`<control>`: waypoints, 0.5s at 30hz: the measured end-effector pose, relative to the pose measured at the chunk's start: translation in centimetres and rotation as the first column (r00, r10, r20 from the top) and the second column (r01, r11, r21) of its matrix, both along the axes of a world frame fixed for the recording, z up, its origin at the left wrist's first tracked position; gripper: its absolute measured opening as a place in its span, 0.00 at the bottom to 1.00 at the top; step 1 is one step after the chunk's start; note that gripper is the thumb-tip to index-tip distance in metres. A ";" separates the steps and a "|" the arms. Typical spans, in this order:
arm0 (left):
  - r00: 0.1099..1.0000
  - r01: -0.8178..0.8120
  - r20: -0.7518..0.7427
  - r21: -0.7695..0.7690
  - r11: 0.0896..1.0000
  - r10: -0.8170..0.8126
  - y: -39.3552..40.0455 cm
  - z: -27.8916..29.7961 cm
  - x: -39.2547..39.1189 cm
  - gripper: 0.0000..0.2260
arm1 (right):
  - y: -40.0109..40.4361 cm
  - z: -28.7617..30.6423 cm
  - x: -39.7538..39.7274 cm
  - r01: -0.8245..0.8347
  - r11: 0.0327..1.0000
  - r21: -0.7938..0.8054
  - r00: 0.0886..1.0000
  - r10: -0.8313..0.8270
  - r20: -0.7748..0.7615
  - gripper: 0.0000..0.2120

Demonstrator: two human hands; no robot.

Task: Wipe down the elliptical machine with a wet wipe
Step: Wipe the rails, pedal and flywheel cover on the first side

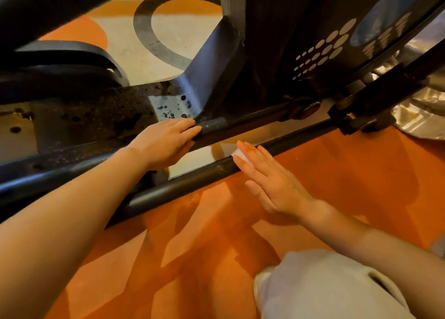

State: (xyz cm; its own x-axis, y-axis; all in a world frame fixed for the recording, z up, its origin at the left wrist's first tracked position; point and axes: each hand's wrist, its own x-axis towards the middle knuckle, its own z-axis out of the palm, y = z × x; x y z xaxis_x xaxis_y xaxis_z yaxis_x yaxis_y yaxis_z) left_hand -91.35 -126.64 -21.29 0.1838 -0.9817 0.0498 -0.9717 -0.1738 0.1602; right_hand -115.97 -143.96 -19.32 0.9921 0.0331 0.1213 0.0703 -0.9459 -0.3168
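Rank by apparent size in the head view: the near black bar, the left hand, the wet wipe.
1. near black bar, largest, crossing most of the frame.
2. left hand.
3. wet wipe, smallest; mostly hidden under the right hand, so true size unsure.

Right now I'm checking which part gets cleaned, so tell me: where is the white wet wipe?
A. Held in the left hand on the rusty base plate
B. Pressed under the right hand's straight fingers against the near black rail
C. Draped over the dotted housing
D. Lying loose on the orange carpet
B: the wet wipe peeks out beneath the right hand, whose flat fingers press it onto the near black rail.
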 end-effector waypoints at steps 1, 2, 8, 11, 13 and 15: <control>0.999 -0.029 -0.017 0.010 1.000 0.029 0.2 0.9 -0.2 0.21 | 0.3 -0.3 0.1 -0.003 1.000 0.007 1.000 0.003 0.031 0.25; 0.996 -0.075 -0.035 0.031 0.997 0.076 0.4 1.8 -0.6 0.21 | 0.5 -0.7 0.2 0.005 1.000 0.021 0.998 -0.007 0.064 0.25; 0.942 -0.301 -0.149 0.025 0.953 0.301 5.0 5.5 -5.1 0.23 | 4.2 -1.8 1.4 0.029 0.999 -0.016 0.979 -0.025 0.203 0.28; 0.895 -0.411 -0.199 -0.013 0.912 0.400 8.0 6.0 -7.2 0.24 | 7.6 -2.0 2.6 -0.108 0.993 -0.053 0.969 0.117 0.216 0.29; 0.878 -0.467 -0.143 -0.035 0.884 0.458 9.6 6.1 -8.6 0.24 | 9.0 -2.0 3.1 -0.175 0.982 -0.064 0.963 0.184 0.196 0.30; 0.873 -0.487 -0.061 -0.059 0.872 0.483 11.3 5.8 -10.2 0.24 | 8.7 -1.9 3.0 -0.232 0.967 -0.106 0.951 0.248 0.185 0.29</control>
State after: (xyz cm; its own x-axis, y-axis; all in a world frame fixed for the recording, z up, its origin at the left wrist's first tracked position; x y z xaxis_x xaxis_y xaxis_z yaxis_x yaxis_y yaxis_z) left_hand -101.50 -115.35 -15.46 0.6394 -0.7629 0.0959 -0.7600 -0.6081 0.2294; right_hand -112.98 -135.28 -21.19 0.9106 0.2853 0.2989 0.3513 -0.9155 -0.1962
